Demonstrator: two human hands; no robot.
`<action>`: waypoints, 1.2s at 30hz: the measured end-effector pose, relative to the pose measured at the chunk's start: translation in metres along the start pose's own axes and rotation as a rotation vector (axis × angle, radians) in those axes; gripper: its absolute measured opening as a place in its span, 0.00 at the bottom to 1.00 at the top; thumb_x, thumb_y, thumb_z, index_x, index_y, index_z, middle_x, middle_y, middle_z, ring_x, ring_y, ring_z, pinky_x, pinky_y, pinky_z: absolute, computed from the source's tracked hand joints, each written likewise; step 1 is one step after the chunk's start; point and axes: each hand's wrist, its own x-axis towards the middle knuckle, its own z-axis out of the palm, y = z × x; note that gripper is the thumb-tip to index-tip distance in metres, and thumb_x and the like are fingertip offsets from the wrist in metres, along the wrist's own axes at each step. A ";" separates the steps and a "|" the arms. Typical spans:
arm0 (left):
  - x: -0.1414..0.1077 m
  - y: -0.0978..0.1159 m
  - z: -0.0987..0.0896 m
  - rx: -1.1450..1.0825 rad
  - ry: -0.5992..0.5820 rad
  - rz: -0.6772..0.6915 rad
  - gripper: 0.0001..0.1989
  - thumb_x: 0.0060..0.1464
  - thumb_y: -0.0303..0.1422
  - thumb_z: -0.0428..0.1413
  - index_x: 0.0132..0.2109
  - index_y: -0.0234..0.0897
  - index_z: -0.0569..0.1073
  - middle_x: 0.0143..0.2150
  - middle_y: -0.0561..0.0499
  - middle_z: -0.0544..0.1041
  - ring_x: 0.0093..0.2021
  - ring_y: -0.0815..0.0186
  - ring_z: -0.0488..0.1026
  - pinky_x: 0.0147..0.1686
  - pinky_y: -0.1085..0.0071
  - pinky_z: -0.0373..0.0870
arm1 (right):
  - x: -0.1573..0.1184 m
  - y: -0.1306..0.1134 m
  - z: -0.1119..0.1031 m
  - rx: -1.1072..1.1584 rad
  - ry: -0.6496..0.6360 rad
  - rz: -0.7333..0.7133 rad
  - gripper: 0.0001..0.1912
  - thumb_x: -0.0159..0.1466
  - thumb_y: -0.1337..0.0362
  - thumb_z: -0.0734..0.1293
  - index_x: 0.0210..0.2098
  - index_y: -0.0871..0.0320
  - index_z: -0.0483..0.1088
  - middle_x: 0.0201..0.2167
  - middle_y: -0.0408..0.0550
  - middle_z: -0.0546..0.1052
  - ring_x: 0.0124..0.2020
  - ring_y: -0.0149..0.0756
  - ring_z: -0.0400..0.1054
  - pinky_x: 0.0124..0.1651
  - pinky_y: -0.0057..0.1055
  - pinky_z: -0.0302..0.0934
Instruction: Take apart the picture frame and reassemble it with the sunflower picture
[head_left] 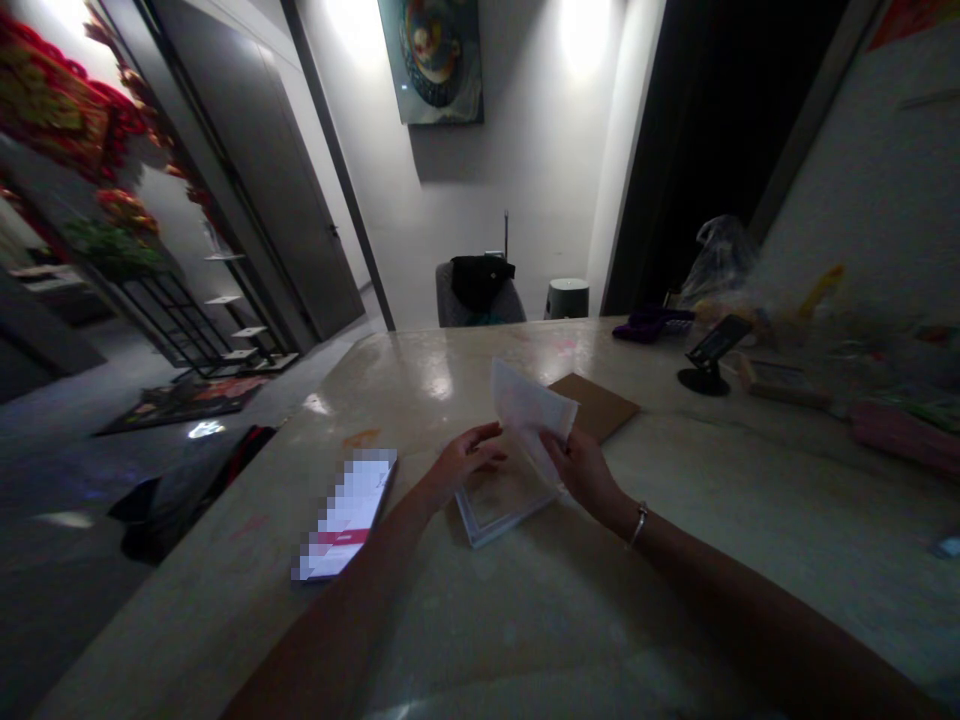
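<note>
Head view: 2 bare hands are at work over a pale tabletop (420, 640). Right hand (581, 468) wears 1 bracelet (639, 525) at the wrist; its fingers (553, 445) are closed on the lower right part of a thin white sheet (529, 400). The sheet stands tilted and raised, its body extending up and to the left of those fingers. Left hand (472, 458) has its fingers loosely bent and spread, with nothing seen gripped; they point toward the sheet's left edge. Contact between the 2 cannot be confirmed.

Below both hands, 1 shallow pale-rimmed frame (487, 532) lies flat on the tabletop, its near corner toward the wearer. Its far side is covered by the hands and sheet. A brown board (604, 405) lies just beyond the right hand, partly behind the sheet. 1 lit phone (349, 520) rests left of the left forearm. 1 black stand (709, 358) is well apart, far right.
</note>
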 end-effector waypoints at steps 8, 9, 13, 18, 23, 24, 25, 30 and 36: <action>0.009 -0.009 -0.003 -0.197 0.214 -0.058 0.32 0.48 0.37 0.58 0.58 0.33 0.58 0.49 0.39 0.71 0.40 0.63 0.73 0.37 0.68 0.71 | 0.002 0.002 0.011 0.790 -0.062 0.381 0.21 0.47 0.51 0.70 0.34 0.61 0.72 0.33 0.49 0.77 0.33 0.38 0.71 0.39 0.36 0.65; 0.010 -0.010 -0.003 -0.213 0.229 -0.066 0.33 0.48 0.37 0.58 0.58 0.33 0.56 0.48 0.39 0.71 0.39 0.63 0.73 0.37 0.68 0.71 | 0.001 0.003 0.011 0.819 -0.078 0.394 0.21 0.46 0.52 0.70 0.34 0.60 0.72 0.34 0.49 0.77 0.33 0.37 0.71 0.40 0.36 0.65; 0.012 -0.011 -0.006 -0.212 0.286 -0.056 0.30 0.46 0.35 0.59 0.56 0.35 0.60 0.43 0.43 0.74 0.32 0.67 0.73 0.30 0.71 0.70 | -0.003 0.005 0.012 0.825 -0.150 0.397 0.20 0.47 0.54 0.71 0.35 0.61 0.72 0.36 0.51 0.77 0.35 0.39 0.71 0.42 0.37 0.65; 0.013 -0.003 -0.022 -0.132 0.340 -0.017 0.22 0.42 0.27 0.59 0.48 0.33 0.68 0.32 0.52 0.73 0.26 0.75 0.68 0.25 0.79 0.64 | -0.005 0.006 0.010 0.762 -0.164 0.326 0.24 0.53 0.54 0.66 0.47 0.56 0.66 0.48 0.51 0.72 0.44 0.41 0.69 0.44 0.38 0.65; 0.011 0.006 -0.038 -0.021 0.382 0.000 0.22 0.40 0.27 0.57 0.47 0.32 0.68 0.30 0.54 0.71 0.28 0.73 0.69 0.29 0.76 0.66 | 0.001 0.011 0.007 0.627 -0.111 0.375 0.23 0.56 0.53 0.62 0.47 0.59 0.64 0.44 0.53 0.74 0.39 0.41 0.70 0.36 0.36 0.67; 0.010 0.006 -0.040 0.056 0.386 0.003 0.23 0.39 0.27 0.57 0.47 0.33 0.68 0.30 0.54 0.70 0.28 0.72 0.69 0.28 0.76 0.66 | 0.004 0.013 0.006 0.607 -0.105 0.395 0.22 0.56 0.54 0.63 0.46 0.60 0.65 0.42 0.53 0.74 0.37 0.40 0.70 0.35 0.35 0.67; 0.010 0.005 -0.042 0.144 0.385 0.003 0.24 0.39 0.26 0.56 0.48 0.33 0.68 0.29 0.54 0.70 0.27 0.72 0.68 0.27 0.76 0.65 | 0.006 0.016 0.005 0.585 -0.095 0.414 0.22 0.55 0.55 0.63 0.46 0.60 0.65 0.40 0.52 0.75 0.35 0.39 0.70 0.33 0.34 0.66; 0.010 0.002 -0.048 0.538 0.384 -0.006 0.23 0.40 0.24 0.51 0.48 0.33 0.68 0.30 0.52 0.72 0.28 0.69 0.69 0.27 0.75 0.65 | 0.013 0.027 0.001 0.405 -0.091 0.390 0.20 0.53 0.60 0.63 0.44 0.61 0.65 0.32 0.49 0.75 0.29 0.33 0.68 0.29 0.29 0.62; 0.010 0.003 -0.047 0.837 0.355 0.031 0.24 0.41 0.24 0.50 0.49 0.32 0.69 0.37 0.48 0.74 0.35 0.66 0.71 0.36 0.72 0.65 | 0.012 0.028 0.002 0.048 -0.153 0.139 0.16 0.54 0.65 0.62 0.41 0.64 0.66 0.23 0.42 0.71 0.24 0.30 0.64 0.28 0.27 0.58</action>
